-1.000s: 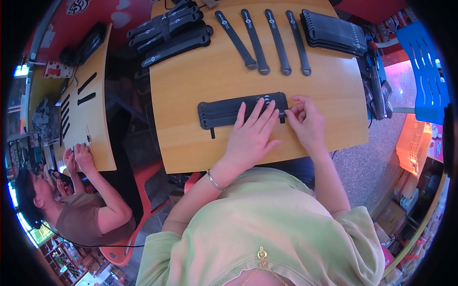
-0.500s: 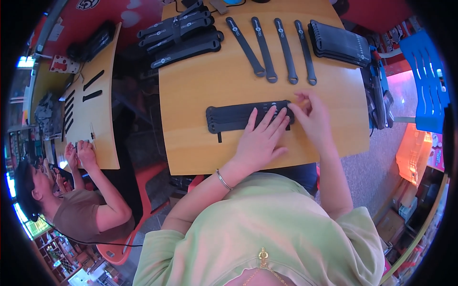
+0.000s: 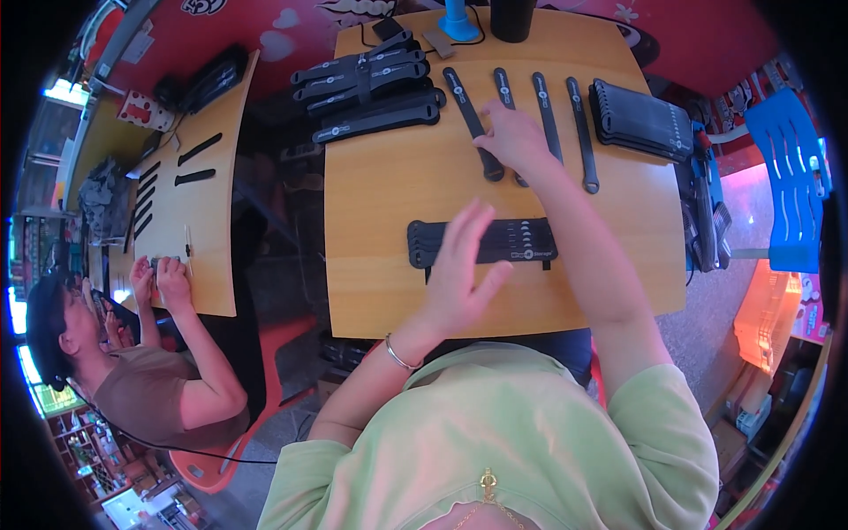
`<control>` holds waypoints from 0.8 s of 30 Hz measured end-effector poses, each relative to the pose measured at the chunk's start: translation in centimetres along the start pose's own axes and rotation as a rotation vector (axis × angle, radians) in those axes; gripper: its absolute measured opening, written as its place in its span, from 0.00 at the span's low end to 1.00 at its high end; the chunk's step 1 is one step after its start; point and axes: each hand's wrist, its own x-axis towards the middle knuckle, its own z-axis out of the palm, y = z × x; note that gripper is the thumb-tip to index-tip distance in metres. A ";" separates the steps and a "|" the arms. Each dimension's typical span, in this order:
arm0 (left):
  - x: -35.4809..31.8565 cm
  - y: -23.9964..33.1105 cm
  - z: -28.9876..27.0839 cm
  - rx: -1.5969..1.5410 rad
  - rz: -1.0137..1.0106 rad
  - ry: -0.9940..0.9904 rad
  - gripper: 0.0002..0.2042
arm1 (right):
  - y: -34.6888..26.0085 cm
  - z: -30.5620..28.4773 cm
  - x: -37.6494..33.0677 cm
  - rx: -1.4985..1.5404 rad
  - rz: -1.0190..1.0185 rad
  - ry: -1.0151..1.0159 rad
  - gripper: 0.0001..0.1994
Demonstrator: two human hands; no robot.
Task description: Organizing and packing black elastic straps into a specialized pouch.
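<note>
Low in my view I saw a light green shirt. A shiny bracelet was on the left wrist. The left hand was in the middle of the frame, over a stack of black straps on the wooden desk. Its thumb stuck out wide from its other fingers, and it held nothing. The hand was blurry, so I could not tell if it touched the stack.

The right hand reached up to the upper middle, over four loose black straps set in a row. Its fingers were bent, but I could not tell if they pinched a strap.

To the right of the row was a black pile. Black bundles lay at the upper left. A blue stand stood at the top.
</note>
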 end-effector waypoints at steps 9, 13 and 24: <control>0.6 -2.0 -1.2 -0.489 -0.403 0.213 0.32 | -2.6 -3.5 -7.1 0.896 -0.016 -0.244 0.12; 0.4 0.2 -1.9 -0.747 -0.390 0.115 0.19 | -2.5 -2.9 -13.3 1.254 -0.020 -0.123 0.07; -5.0 -0.9 -3.4 -0.443 -0.339 -0.054 0.13 | 4.9 -0.5 -22.9 1.204 0.241 0.109 0.06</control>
